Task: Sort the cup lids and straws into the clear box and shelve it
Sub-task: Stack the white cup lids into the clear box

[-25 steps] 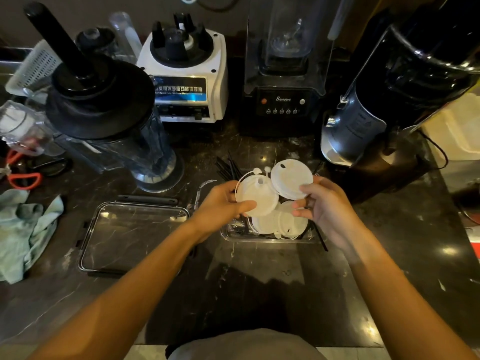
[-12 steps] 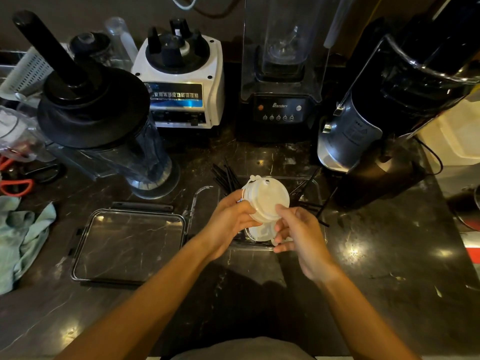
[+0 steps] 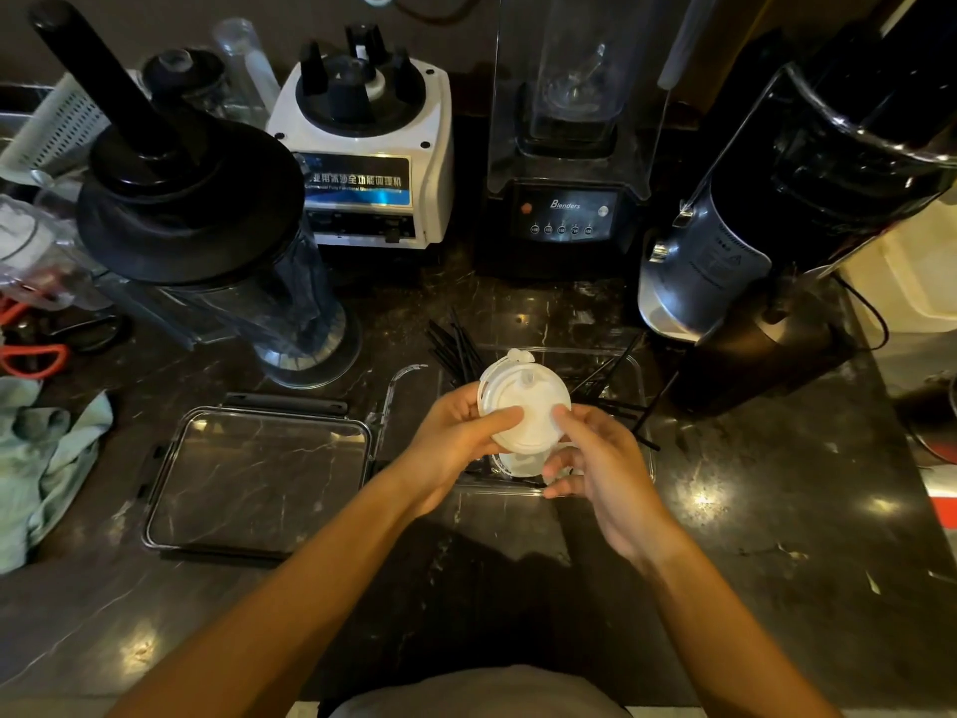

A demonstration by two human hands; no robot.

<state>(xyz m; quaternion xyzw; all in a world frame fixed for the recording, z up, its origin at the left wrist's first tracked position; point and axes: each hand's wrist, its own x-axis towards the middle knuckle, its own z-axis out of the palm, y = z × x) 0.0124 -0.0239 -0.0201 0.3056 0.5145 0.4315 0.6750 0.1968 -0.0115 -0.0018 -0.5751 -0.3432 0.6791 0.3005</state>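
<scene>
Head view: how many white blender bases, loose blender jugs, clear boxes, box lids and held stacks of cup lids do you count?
White blender base: 1
Loose blender jug: 1
Clear box: 1
Box lid: 1
Stack of cup lids, held by left hand and right hand: 1
Total: 5

Dim, warm light from overhead. Small glare spots dot the dark marble counter (image 3: pixel 777 510), and the arms throw a soft shadow toward the near edge. The wide lens bows the blenders (image 3: pixel 569 147) outward at the rim. Corners fall murky; the centre stays fairly sharp.
</scene>
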